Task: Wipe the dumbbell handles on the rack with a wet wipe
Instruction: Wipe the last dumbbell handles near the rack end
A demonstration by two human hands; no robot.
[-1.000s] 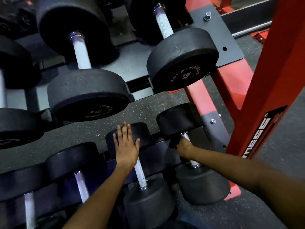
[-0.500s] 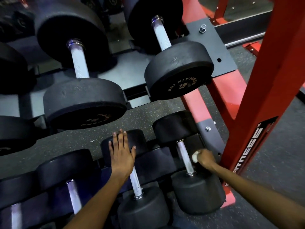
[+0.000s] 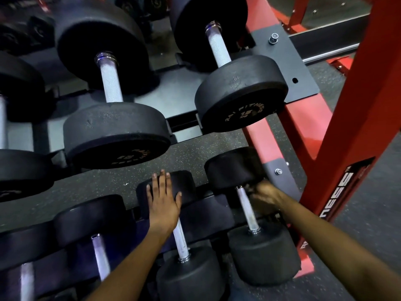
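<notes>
Working the lower tier's far-right dumbbell handle, your blurred right hand sits beside it, grip and wipe indiscernible, while your left hand rests spread flat on the neighbouring dumbbell; other handles probably remain.

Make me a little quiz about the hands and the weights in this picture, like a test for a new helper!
1. True or false: the left hand lies flat with straight fingers on the far head of a dumbbell on the lower row.
2. Which handle is the right hand at? A: the end dumbbell handle on the lower row, next to the red post. B: a big dumbbell handle on the upper shelf.
3. Fill in: the dumbbell heads are all ____ in colour.

Key: 1 true; 2 A; 3 black.
</notes>
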